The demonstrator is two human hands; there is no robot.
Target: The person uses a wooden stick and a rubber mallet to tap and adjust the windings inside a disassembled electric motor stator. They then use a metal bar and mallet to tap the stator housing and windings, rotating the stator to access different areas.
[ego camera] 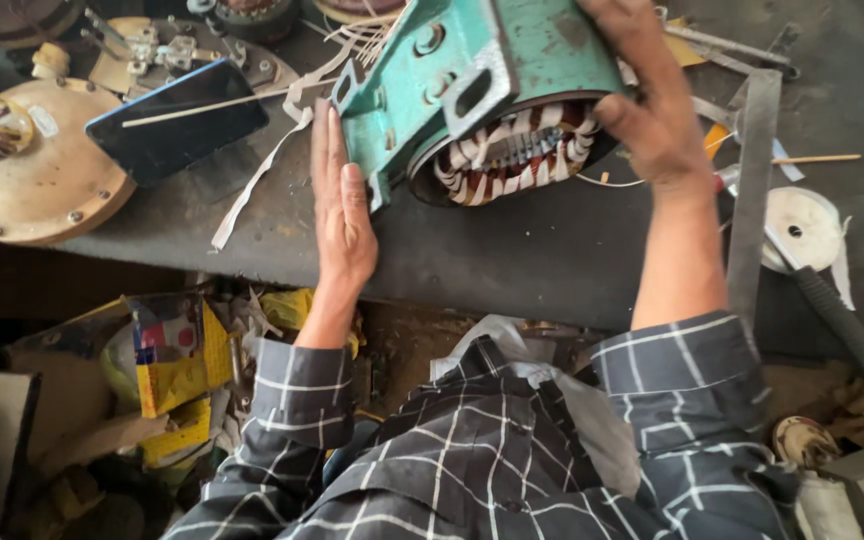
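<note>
A green metal motor housing (472,60) stands tilted on the dark workbench (512,250), its open end toward me showing copper windings tied with white cord (517,155). My left hand (340,205) lies flat with fingers straight against the housing's left foot plate. My right hand (642,95) wraps over the housing's top right edge, thumb near the windings. Both sleeves are dark plaid.
A phone (177,120) lies at the bench's left beside a tan round motor cover (37,180). White paper strips (262,170), a metal bar (752,190), a white tape roll (800,228) and a black-handled tool (842,320) lie around. Yellow boxes (177,370) clutter the floor.
</note>
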